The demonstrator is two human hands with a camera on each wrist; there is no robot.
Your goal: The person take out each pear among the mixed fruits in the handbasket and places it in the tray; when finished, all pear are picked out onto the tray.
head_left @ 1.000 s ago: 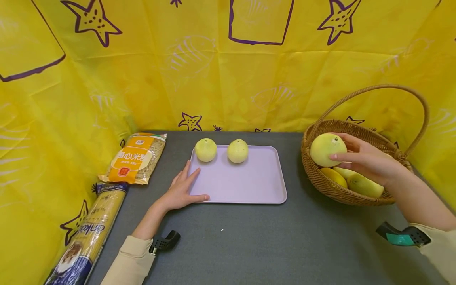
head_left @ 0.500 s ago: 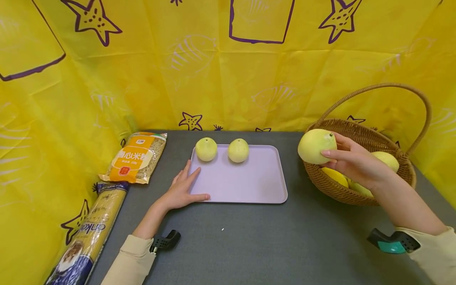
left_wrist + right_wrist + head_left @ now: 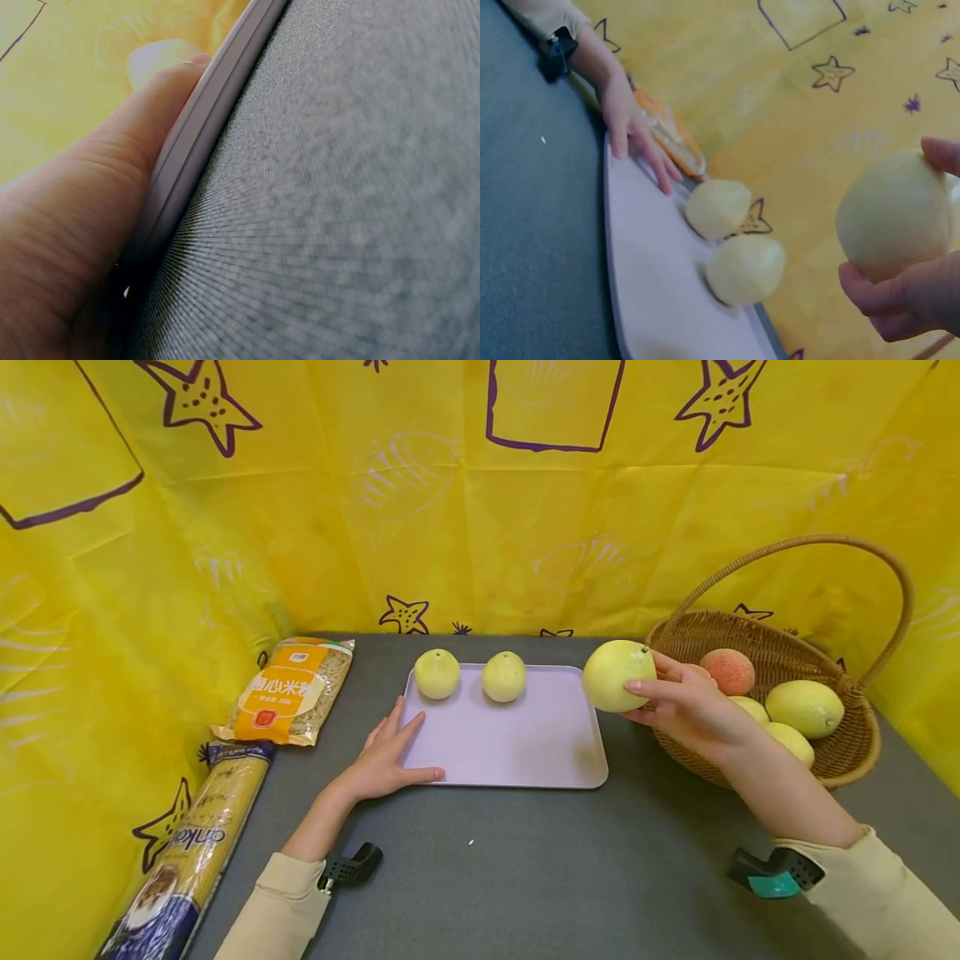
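Note:
My right hand (image 3: 686, 702) holds a round pale yellow-green pear (image 3: 617, 675) with a short stem, between thumb and fingers. The pear is above the right end of the lilac tray (image 3: 502, 752). In the right wrist view the same pear (image 3: 892, 217) sits in my fingers, held up off the tray. Two similar pears, one at the back left (image 3: 437, 674) and one beside it (image 3: 504, 677), stand apart along the tray's back edge. My left hand (image 3: 384, 758) rests at the tray's left front corner, fingers spread. Its thumb (image 3: 142, 120) lies against the tray's rim.
A wicker basket (image 3: 862, 752) with a tall handle stands at the right. In it lie a reddish peach (image 3: 729, 672) and several yellow-green fruits (image 3: 804, 708). At the left are an orange-labelled food bag (image 3: 288, 693) and a long pasta pack (image 3: 191, 852). Yellow cloth hangs behind.
My right hand has carried the pear out of the basket, leftward to the tray's right edge. The peach and other fruit in the basket have come into view. My left hand stays in place.

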